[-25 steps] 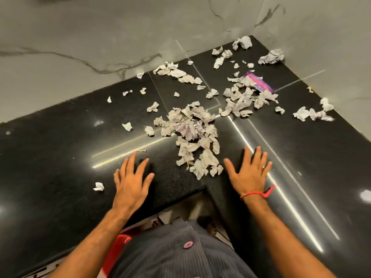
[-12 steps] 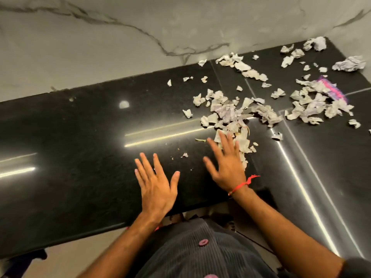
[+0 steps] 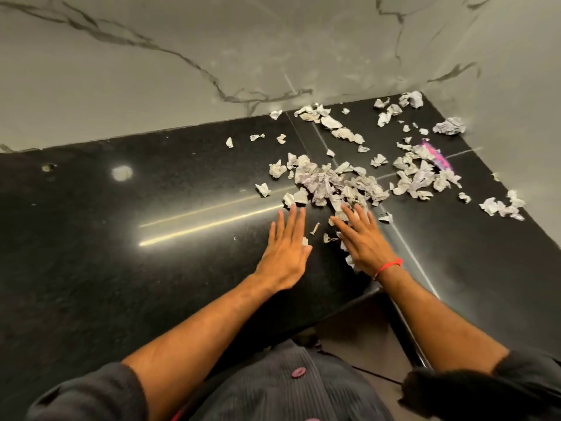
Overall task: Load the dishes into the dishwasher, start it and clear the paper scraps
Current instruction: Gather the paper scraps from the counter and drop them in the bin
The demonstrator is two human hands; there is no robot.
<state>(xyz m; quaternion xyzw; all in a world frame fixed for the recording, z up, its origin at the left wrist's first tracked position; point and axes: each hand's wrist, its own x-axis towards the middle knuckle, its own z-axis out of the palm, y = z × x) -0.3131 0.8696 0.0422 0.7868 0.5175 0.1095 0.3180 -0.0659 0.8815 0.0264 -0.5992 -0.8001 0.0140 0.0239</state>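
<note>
Two hands flat on the black tabletop point(image 3: 151, 268), fingers straight and together, holding nothing. Landmark: the big middle heap of paper scraps point(image 3: 331, 183).

Nearest the person, left hand point(image 3: 287, 247) lies just short of the heap's near-left edge, fingertips almost at the first scrap. Right hand point(image 3: 364, 241) sits on the heap's near tail, with a few scraps under and beside the palm. A red thread point(image 3: 388, 266) circles that wrist.

Between the hands: a few loose bits point(image 3: 315, 228), easy to miss.

Step in hand, as judged: raking scraps into one pile. To do it well, keep palms low and edges of the hands sealed to the stone so small pieces don't slip under; sweep inward from both flanks of the heap, then draw toward the near edge.

Right of the heap: a second cluster point(image 3: 422, 174) with a pink-purple piece point(image 3: 437, 156) at its far side. Further right, a small group point(image 3: 502, 206) near the wall.

Beyond the heap: a scattered line point(image 3: 334, 123) along the marble wall point(image 3: 182, 71), and crumpled balls point(image 3: 449, 126) in the far corner. These need a long reach; gather them last into the heap.

No dishes or dishwasher in view.
</note>
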